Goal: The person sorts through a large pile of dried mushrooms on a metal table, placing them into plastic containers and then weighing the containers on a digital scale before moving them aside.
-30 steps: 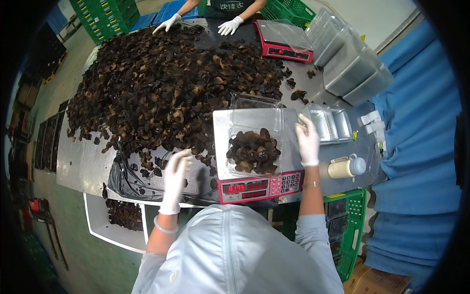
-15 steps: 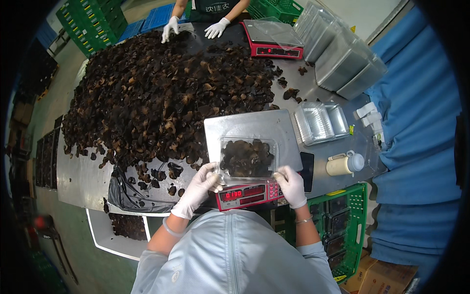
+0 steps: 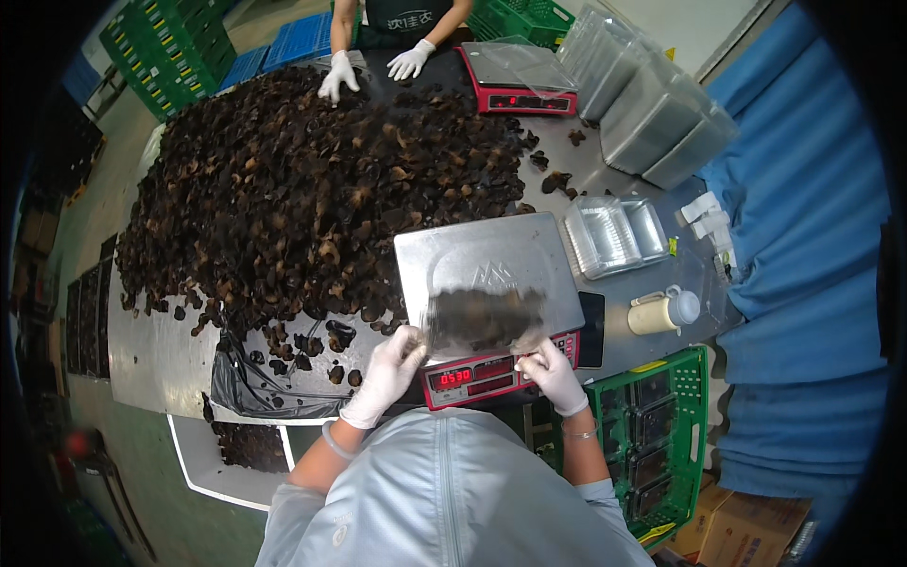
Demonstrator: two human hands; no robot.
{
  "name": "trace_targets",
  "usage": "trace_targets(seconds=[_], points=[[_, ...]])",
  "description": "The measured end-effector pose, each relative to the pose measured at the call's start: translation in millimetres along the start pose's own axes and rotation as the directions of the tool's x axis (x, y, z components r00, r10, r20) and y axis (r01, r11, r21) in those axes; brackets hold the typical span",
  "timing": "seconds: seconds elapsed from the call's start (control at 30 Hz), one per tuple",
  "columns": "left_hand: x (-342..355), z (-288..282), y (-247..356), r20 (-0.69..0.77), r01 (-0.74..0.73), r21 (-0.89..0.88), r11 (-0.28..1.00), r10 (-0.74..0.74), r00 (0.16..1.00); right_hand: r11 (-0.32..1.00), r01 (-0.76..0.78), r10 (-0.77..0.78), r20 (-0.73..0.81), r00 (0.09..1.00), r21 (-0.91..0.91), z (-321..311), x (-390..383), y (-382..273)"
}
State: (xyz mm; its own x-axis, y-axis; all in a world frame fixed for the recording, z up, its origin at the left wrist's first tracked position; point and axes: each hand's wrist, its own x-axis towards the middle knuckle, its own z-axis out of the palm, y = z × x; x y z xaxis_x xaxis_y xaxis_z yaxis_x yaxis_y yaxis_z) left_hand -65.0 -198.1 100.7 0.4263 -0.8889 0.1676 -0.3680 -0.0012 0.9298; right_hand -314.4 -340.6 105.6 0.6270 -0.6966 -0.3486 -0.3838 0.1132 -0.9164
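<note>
Half a second ago the clear tray of dark dried mushrooms (image 3: 484,319) sat on the scale's steel pan; now it is lifted toward the near edge and blurred, carried between both gloved hands. The left hand (image 3: 385,374) has its fingers closed on the tray's near left corner, and the right hand (image 3: 553,373) pinches the near right corner, both forearms reaching in from below over the pale jacket. The red scale (image 3: 491,283) stands at the near edge of the steel bench (image 3: 156,350), with a cream mug (image 3: 654,314) and a stack of empty clear trays (image 3: 614,234) to its right. Left and beyond, a wide heap of dark mushrooms (image 3: 302,189) covers the bench. At the far end another person's gloved hands (image 3: 376,68) rest on the heap beside a second red scale (image 3: 518,77). Green crates (image 3: 165,47) stand far left, blue sheeting (image 3: 803,246) hangs on the right.
</note>
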Motion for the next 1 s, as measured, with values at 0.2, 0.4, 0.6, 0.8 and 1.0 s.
trace_targets(seconds=[0.2,0.4,0.6,0.8,1.0], points=[[24.6,-14.5,27.1,-0.013,-0.402,0.568,0.718,0.496,0.868,0.626,0.35,-0.613,-0.163,0.773,-0.697,27.5,-15.8,-20.9],[39.1,31.3,42.6,0.146,-0.223,0.256,0.941,0.191,0.971,0.654,0.392,-0.692,-0.302,0.656,-0.647,-4.5,-61.2,-33.6],[44.6,79.7,71.4,0.363,-0.158,0.002,0.987,0.147,0.92,0.7,0.073,-0.647,-0.588,0.485,-0.71,-89.0,-147.1,-35.3],[44.9,103.5,69.9,0.494,-0.018,-0.032,0.999,0.031,0.869,0.77,-0.502,-0.386,-0.914,0.125,-0.394,-150.6,-249.0,60.1],[43.5,108.0,60.2,0.482,0.117,-0.06,0.991,-0.074,0.873,0.966,-0.248,0.097,-0.989,0.107,0.068,-176.7,-247.0,207.8]])
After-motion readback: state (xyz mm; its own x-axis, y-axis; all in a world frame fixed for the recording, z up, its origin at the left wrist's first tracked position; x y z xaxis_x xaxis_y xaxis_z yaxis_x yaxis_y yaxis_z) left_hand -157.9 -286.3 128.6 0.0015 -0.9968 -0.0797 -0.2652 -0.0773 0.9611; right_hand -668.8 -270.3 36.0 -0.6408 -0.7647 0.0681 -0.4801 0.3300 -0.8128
